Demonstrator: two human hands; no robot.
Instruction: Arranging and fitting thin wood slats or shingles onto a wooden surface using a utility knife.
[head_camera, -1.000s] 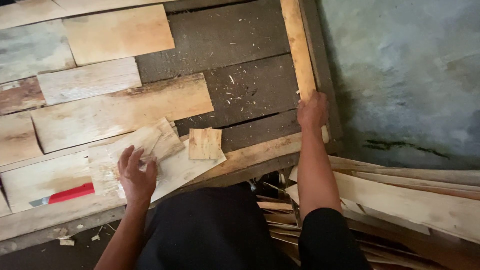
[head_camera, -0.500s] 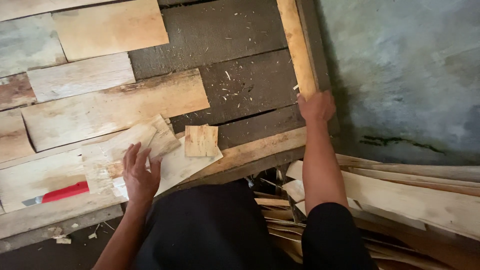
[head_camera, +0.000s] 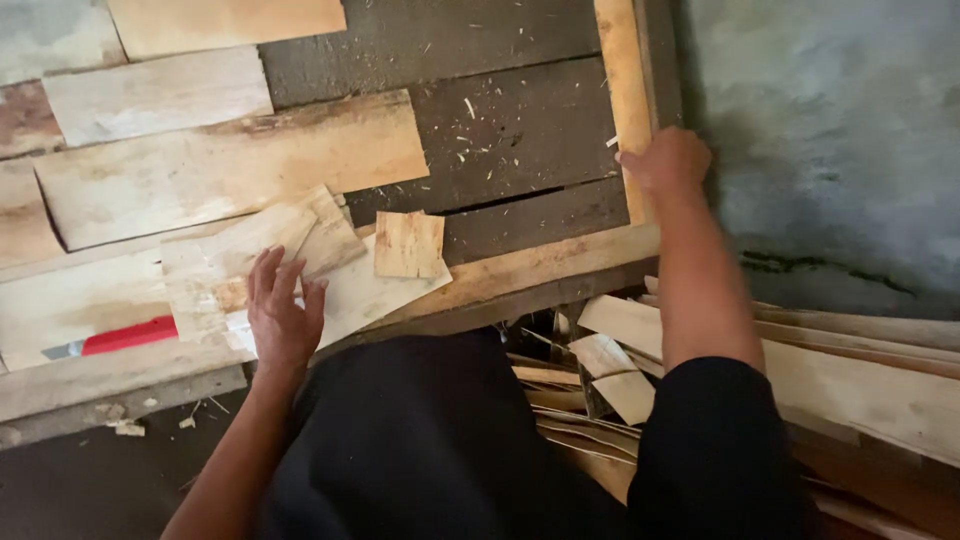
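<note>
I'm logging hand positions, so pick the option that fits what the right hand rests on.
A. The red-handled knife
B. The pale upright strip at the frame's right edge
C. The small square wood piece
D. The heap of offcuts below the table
B: the right hand grips the pale strip near its lower end, far from the red-handled knife and small square piece.

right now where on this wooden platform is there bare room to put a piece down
The dark boards are bare between the long pale plank and the right edge strip, with only chips there. Crowded: veneer pieces under the left hand, the small square piece, and the scrap pile below the right hand.
</note>
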